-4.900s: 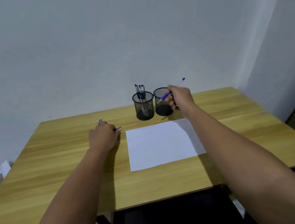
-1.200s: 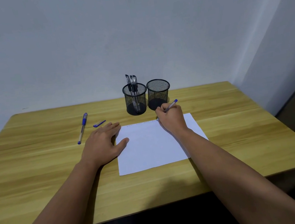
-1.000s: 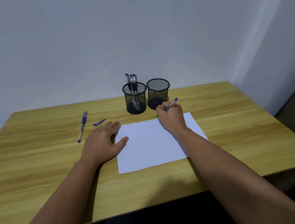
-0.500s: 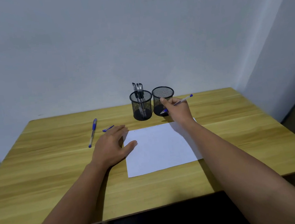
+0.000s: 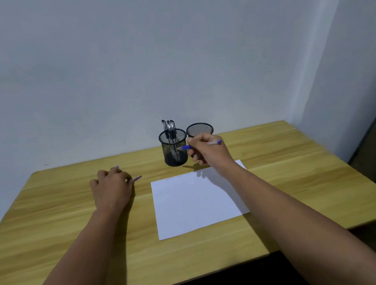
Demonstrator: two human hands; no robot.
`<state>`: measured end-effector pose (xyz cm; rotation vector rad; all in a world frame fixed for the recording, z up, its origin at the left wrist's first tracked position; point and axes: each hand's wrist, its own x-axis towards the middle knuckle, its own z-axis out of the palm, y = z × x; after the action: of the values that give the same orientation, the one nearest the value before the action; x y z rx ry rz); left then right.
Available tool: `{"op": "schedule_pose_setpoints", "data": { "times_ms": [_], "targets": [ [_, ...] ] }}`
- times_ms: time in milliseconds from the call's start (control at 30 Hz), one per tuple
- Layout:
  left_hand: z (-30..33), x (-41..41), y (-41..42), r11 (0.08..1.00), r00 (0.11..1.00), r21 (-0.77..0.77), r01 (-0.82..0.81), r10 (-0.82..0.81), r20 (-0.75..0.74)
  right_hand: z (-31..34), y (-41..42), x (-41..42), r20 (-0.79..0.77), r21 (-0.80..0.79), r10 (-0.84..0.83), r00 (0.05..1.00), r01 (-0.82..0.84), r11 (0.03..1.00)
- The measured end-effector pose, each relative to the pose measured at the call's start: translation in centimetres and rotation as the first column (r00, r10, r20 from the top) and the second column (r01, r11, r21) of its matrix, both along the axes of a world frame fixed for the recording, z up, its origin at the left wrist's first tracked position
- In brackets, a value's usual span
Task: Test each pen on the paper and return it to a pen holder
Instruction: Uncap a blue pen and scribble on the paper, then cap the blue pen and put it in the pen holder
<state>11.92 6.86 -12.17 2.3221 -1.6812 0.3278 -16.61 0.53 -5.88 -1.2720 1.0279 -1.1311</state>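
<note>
On the desk (image 5: 281, 178) a sheet of paper (image 5: 196, 200) lies near the middle. Behind its far edge stand two pen holders side by side: the left holder (image 5: 174, 151) has pens (image 5: 169, 128) upright in it, the right holder (image 5: 199, 129) is just beside it. The right hand (image 5: 207, 150) is raised before the right holder with a pen (image 5: 214, 142) held level, its tip pointing left toward the left holder. The left hand (image 5: 112, 187) rests on the desk left of the paper, over another pen (image 5: 137, 178).
</note>
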Motion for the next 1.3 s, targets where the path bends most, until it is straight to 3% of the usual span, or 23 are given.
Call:
{"op": "schedule_pose_setpoints", "data": {
  "times_ms": [100, 167, 233, 333, 467, 700, 1100, 1233, 1300],
  "targets": [
    [0.3, -0.1, 0.1, 0.998, 0.999, -0.048, 0.027, -0.029, -0.043, -0.1, 0.2, -0.2, -0.026, 0.026, 0.03, 0.999, -0.029, 0.999],
    [0.9, -0.3, 0.1, 0.991, 0.97, -0.104, 0.082, -0.103, -0.218, -0.2, 0.4, -0.3, -0.02, 0.053, 0.054, 0.998, -0.053, 0.997],
    [1.6, -0.9, 0.1, 0.972, 0.855, -0.174, 0.155, -0.22, -0.469, -0.5, 0.5, -0.5, -0.019, 0.039, 0.061, 0.998, -0.06, 0.997],
    [3.1, -2.2, -0.2, 0.934, 0.71, -0.273, 0.23, -0.353, -0.61, -0.7, 0.7, -0.5, -0.022, -0.001, 0.071, 0.997, -0.071, 0.997],
    [4.0, -3.2, -0.5, 0.912, 0.627, -0.31, 0.268, -0.409, -0.663, -0.7, 1.2, -0.6, -0.042, -0.016, 0.104, 0.994, -0.105, 0.994],
    [4.4, -4.0, -0.9, 0.899, 0.569, -0.282, 0.336, -0.432, -0.7, -0.8, 1.3, -0.7, -0.056, -0.014, 0.105, 0.993, -0.106, 0.994],
    [5.3, -5.9, -0.7, 0.891, 0.546, -0.243, 0.385, -0.432, -0.718, -1.4, 1.7, -0.9, -0.032, 0.03, 0.134, 0.99, -0.133, 0.991],
    [6.0, -6.5, -0.9, 0.906, 0.39, -0.305, 0.292, -0.404, -0.827, -1.4, 1.7, -1.3, 0.039, 0.079, 0.181, 0.983, -0.184, 0.98],
    [6.4, -6.8, -1.2, 0.922, 0.331, -0.308, 0.235, -0.374, -0.866, -1.7, 1.5, -1.5, -0.047, 0.063, 0.202, 0.978, -0.199, 0.978]
  ]
}}
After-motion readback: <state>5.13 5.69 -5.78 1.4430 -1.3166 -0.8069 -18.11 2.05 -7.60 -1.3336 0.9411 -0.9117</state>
